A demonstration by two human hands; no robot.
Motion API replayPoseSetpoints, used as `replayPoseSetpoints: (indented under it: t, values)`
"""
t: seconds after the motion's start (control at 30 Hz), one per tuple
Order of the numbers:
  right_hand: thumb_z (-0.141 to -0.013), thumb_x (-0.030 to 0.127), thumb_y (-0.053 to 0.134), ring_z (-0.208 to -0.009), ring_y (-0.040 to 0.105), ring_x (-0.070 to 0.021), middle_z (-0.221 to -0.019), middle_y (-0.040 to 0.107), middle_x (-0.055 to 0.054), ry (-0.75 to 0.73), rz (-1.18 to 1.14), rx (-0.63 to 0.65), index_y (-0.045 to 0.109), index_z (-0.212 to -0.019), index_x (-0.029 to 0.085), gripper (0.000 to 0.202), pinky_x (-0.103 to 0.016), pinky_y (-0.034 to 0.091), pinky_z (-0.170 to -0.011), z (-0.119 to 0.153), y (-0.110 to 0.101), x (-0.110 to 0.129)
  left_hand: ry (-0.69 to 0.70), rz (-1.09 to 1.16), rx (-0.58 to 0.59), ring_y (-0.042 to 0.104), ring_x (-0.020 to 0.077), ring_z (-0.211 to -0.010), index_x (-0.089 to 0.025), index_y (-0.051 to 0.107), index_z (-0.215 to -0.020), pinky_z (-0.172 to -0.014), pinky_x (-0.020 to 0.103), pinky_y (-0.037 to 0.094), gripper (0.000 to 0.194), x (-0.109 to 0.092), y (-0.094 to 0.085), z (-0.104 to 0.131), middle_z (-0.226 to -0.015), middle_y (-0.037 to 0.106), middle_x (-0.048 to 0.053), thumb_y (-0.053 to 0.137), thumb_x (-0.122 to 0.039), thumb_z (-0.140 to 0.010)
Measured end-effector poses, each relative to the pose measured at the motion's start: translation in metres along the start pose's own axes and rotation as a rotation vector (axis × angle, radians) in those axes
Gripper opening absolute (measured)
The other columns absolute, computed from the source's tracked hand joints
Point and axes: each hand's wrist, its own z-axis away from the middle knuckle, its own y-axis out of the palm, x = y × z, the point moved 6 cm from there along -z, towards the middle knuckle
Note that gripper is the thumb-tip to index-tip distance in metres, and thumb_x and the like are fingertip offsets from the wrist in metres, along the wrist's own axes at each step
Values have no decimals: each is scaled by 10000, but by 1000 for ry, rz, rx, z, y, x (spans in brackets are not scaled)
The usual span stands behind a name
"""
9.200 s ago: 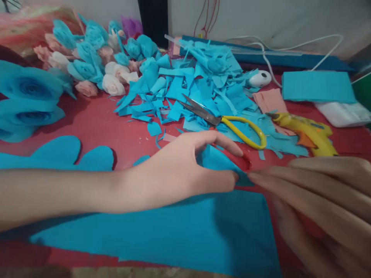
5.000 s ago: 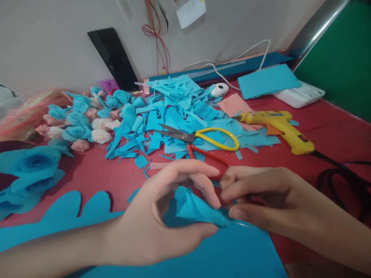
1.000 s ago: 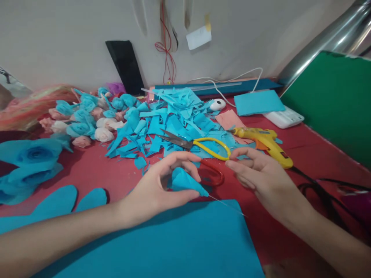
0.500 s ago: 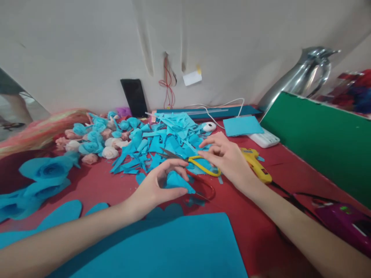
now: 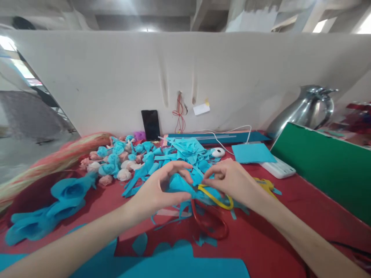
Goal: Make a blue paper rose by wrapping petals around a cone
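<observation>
Scene: a red desk (image 5: 290, 216) is being viewed from above the hands, with a pale wall behind it.

Far left: large blue paper roses (image 5: 69, 191) are lying at the left edge, with a cluster of small blue, pink and white paper roses (image 5: 113, 166) behind them.

Left hand: the left hand (image 5: 158, 191) is being curled narrowly around a blue paper cone (image 5: 181, 185), thumb beneath and forefinger arched over it.

Blue paper cone: the piece is being held just above the desk, between the two hands and over the scissors. It is looking like thin matte paper, rolled loosely, wider toward the left palm and narrowing toward the right.

Right hand: the right hand (image 5: 232, 181) is being pinched at the narrow end of the cone, fingertips close together; whether anything else is being gripped there cannot be told.

Below the hands: yellow-handled scissors (image 5: 216, 199) and a red loop handle (image 5: 210, 224) are lying just beneath, on a heap of blue paper scraps (image 5: 179, 154).

Right side: a yellow glue gun (image 5: 266, 185) is being partly hidden behind the right wrist; a green board (image 5: 324, 166) and a metal jug (image 5: 307, 110) are standing farther right.

Risk, unrolling: the roll is likely being kept shut by finger pressure alone, so a loosened pinch could be letting it spring open.

Risk, crushing: thin paper is being squeezed, so too firm a grip could be creasing or tearing the tip.

Risk, tools: the scissors and glue gun are lying close under the wrists and could be getting knocked.
</observation>
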Motion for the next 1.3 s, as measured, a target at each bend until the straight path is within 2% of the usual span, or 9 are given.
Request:
replayPoseSetpoints:
  t: [0.13, 0.27, 0.37, 0.47, 0.63, 0.73, 0.83, 1.1, 1.3]
  values:
    - [-793, 195, 565, -734, 582, -149, -946, 631, -37, -92, -114, -57, 615, -1052, 205, 264, -256, 466, -617, 7, -7, 14, 87, -40, -33, 544, 164, -914, -206, 503, -1085, -794, 293, 435, 394, -12, -10, -4, -893, 592, 25, 670, -144, -734]
    - [-869, 386, 449, -719, 620, -171, -818, 677, -24, -120, -273, 70, 656, -814, 194, 287, -246, 473, -590, 18, 2, 33, 106, -23, -52, 545, 161, -916, -203, 493, -1095, -686, 242, 451, 413, -16, -16, -6, -915, 582, 27, 681, -154, -730]
    - [-862, 373, 460, -677, 630, -159, -729, 683, -14, -108, -361, 163, 626, -736, 183, 282, -228, 473, -598, 23, 13, 44, 84, 7, -52, 535, 152, -904, -218, 491, -1106, -553, 191, 421, 426, -14, -15, -4, -928, 577, 23, 689, -174, -731]
    - [-850, 331, 467, -639, 610, -136, -679, 676, -17, -91, -409, 147, 609, -670, 180, 275, -213, 452, -606, 22, 18, 49, 65, 90, -74, 543, 157, -917, -245, 481, -1130, -499, 173, 400, 474, -11, -15, -1, -1005, 578, 29, 710, -197, -717]
    - [-811, 379, 489, -432, 472, -79, -632, 649, -31, -74, -473, 17, 633, -658, 169, 298, -194, 350, -423, 17, 14, 45, 88, 326, -191, 461, 198, -1139, -252, 557, -1116, -833, 229, 441, 498, -4, -22, -3, -1194, 545, 21, 751, -314, -662]
    - [-803, 371, 505, -424, 476, -72, -568, 618, -23, -70, -498, -28, 649, -631, 164, 305, -182, 356, -426, 19, 12, 44, 53, 395, -183, 544, 189, -1025, -204, 653, -931, -887, 263, 418, 229, 4, -19, -5, -998, 644, 20, 642, -366, -769]
    - [-802, 354, 528, -445, 494, -74, -522, 595, -16, -64, -517, -40, 678, -640, 168, 289, -172, 391, -468, 22, 14, 44, 14, 417, -145, 620, 164, -788, -168, 654, -772, -782, 275, 469, 221, 9, -9, -2, -776, 668, 21, 511, -309, -865]
    - [-794, 352, 557, -394, 453, -71, -461, 553, 1, -49, -591, -56, 688, -638, 179, 267, -163, 339, -381, 27, 29, 44, -33, 366, -114, 585, 154, -807, -184, 638, -765, -750, 240, 470, 38, -2, 3, 14, -785, 630, 2, 620, -217, -760]
    - [-784, 290, 565, -388, 426, -60, -458, 536, 28, -110, -602, -63, 694, -609, 222, 228, -158, 346, -400, 27, 26, 52, -64, 323, -36, 532, 98, -627, -178, 648, -736, -619, 197, 467, 130, -5, 12, 17, -659, 595, -19, 626, -295, -788]
